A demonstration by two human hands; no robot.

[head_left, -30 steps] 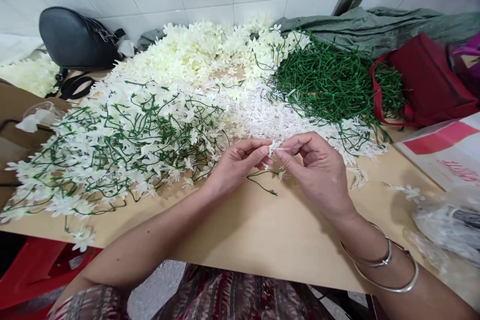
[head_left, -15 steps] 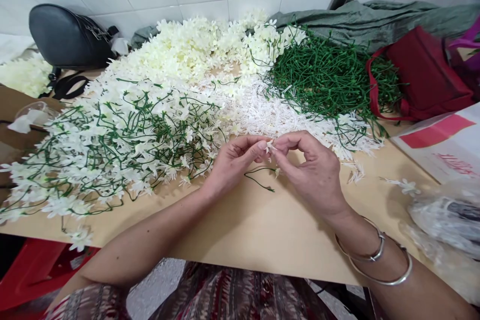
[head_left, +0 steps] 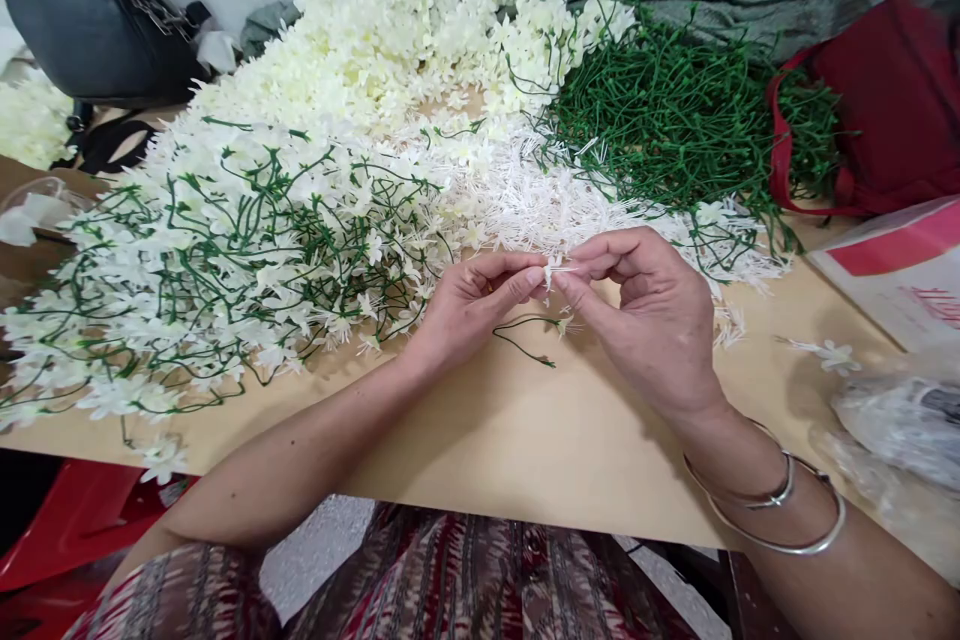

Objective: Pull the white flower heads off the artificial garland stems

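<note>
Between the fingertips of my two hands is a small white artificial flower (head_left: pixel 551 272). My left hand (head_left: pixel 480 305) pinches it from the left. The fingers of my right hand (head_left: pixel 645 310) pinch thin white strands, which look like a stamen, at its right side. Just below my hands a green stem (head_left: pixel 525 345) lies on the table. Behind them spreads a heap of white stamens (head_left: pixel 540 205). To the left is a pile of white flowers on green stems (head_left: pixel 255 240).
Cream flower heads (head_left: pixel 375 60) are heaped at the back, with loose green stems (head_left: pixel 675 120) to their right. A black bag (head_left: pixel 90 30) stands back left, a red bag (head_left: pixel 885 110) back right. A printed box (head_left: pixel 900 270) and plastic bags (head_left: pixel 900 430) lie at the right.
Both hands stay together at the small flower, with the right fingers shifting slightly at the white strands. The whole view has tilted a little downward.
</note>
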